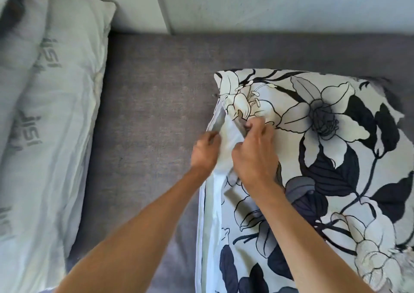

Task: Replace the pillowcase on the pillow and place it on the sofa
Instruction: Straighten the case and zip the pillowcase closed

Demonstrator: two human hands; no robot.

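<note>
Soft even daylight, faint shadows; wide-angle bowing at edges, slight blur throughout.

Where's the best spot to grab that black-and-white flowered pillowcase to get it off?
Grip the flowered pillowcase at its open left edge, coming from the left: that seam gapes, showing white pillow, and both hands already pinch there, left hand and right hand.

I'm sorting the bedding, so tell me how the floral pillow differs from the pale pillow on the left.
The floral pillow wears a bold black, grey and cream flower print; the pale pillow is whitish with faint grey lettering. The floral pillow's left edge is open, gripped by the left hand and right hand; the pale pillow lies untouched. Both rest on the grey sofa.
</note>
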